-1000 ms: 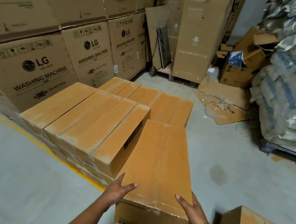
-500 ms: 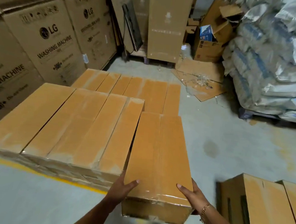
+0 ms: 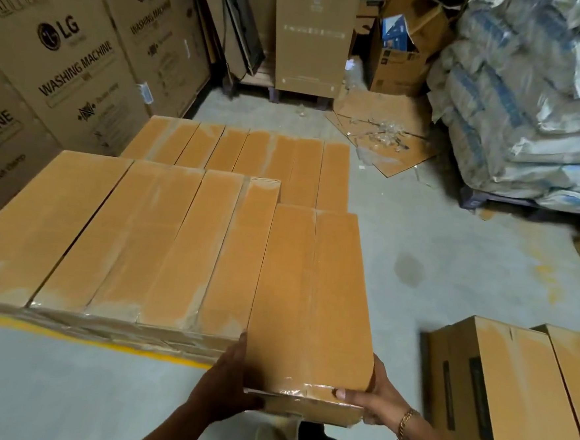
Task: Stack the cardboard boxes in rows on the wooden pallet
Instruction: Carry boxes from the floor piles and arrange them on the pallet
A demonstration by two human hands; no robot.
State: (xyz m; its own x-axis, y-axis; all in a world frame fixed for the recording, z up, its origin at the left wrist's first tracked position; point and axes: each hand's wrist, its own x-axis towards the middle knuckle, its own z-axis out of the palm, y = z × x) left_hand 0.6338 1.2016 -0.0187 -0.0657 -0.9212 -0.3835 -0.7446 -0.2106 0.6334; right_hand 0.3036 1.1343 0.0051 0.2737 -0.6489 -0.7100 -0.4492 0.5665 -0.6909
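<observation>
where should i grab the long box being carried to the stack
Grip the carried box at its near short end, coming from both long sides: left hand, right hand. It is long, narrow and flat-sided, so palms likely clamp the sides there.

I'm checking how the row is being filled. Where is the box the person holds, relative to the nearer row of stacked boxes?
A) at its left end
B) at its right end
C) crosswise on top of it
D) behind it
B: the held box lies lengthwise alongside the right end of the near row, its near end gripped by the left hand and right hand.
</observation>
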